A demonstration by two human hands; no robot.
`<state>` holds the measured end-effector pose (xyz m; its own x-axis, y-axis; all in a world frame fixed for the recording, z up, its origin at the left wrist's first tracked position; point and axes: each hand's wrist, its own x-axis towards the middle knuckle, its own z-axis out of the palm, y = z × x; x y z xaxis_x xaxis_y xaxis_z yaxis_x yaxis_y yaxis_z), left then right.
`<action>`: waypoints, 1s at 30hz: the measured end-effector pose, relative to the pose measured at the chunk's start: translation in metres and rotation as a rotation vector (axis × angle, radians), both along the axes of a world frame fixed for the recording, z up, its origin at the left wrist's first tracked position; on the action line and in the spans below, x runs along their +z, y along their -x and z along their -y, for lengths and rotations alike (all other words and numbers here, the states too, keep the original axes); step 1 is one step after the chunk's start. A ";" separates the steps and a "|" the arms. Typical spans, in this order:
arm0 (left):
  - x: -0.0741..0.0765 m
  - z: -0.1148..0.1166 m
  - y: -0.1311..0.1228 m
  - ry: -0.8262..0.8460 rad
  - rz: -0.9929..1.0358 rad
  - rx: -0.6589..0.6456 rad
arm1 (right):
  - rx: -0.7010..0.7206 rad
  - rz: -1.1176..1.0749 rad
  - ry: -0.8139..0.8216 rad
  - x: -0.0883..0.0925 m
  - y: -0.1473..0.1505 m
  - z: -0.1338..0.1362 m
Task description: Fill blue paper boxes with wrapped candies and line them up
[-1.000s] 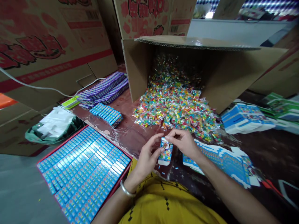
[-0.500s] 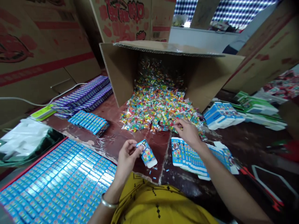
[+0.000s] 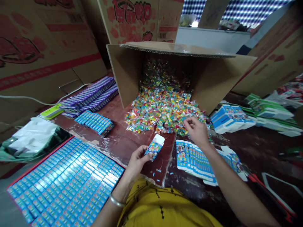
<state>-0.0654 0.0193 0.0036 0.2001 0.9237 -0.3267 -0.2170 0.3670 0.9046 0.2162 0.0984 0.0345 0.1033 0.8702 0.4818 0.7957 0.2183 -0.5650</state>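
My left hand (image 3: 139, 160) is closed round a small blue printed carton (image 3: 155, 148), its white open end tilted up and away from me. My right hand (image 3: 197, 130) hovers at the front right edge of a heap of small clear candy packets (image 3: 163, 108) with many-coloured sweets. Its fingers are curled together against the packets, and whatever is between them I cannot make out. Below that wrist, a fanned row of flat blue cartons (image 3: 189, 156) lies on the dark red table (image 3: 125, 142).
A large cardboard box (image 3: 213, 78) lies on its side, spilling the candy. On the left are a tray of blue cartons (image 3: 68, 179), purple cartons (image 3: 94, 91) and a short blue row (image 3: 94, 122). Blue-and-white cartons (image 3: 233, 118) and red-handled scissors-like tool (image 3: 272, 192) sit right.
The carton in my left hand has swung round, its white end now pointing up toward the candy instead of down toward me. My right hand has shifted slightly right along the heap.
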 end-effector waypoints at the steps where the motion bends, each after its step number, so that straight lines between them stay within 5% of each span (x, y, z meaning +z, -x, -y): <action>1: -0.002 -0.001 -0.001 -0.057 -0.064 -0.018 | 0.047 -0.076 0.047 0.009 0.005 0.005; 4: -0.004 -0.003 -0.004 -0.196 -0.164 -0.066 | 0.272 -0.134 0.206 0.040 0.022 0.022; 9: 0.004 -0.002 -0.009 -0.259 -0.166 -0.115 | 0.401 0.216 0.250 0.069 0.047 0.035; 13: 0.009 0.004 -0.014 -0.290 -0.175 -0.138 | 0.476 0.420 0.223 0.065 0.062 0.035; 20: 0.017 0.005 -0.015 -0.462 -0.360 -0.136 | 0.625 0.476 0.229 0.061 0.080 0.034; 23: 0.017 0.006 -0.014 -0.477 -0.389 -0.134 | 0.692 0.397 0.222 0.061 0.080 0.032; 30: 0.016 0.015 -0.026 -0.263 -0.074 0.060 | 0.685 0.046 0.364 0.047 0.089 0.030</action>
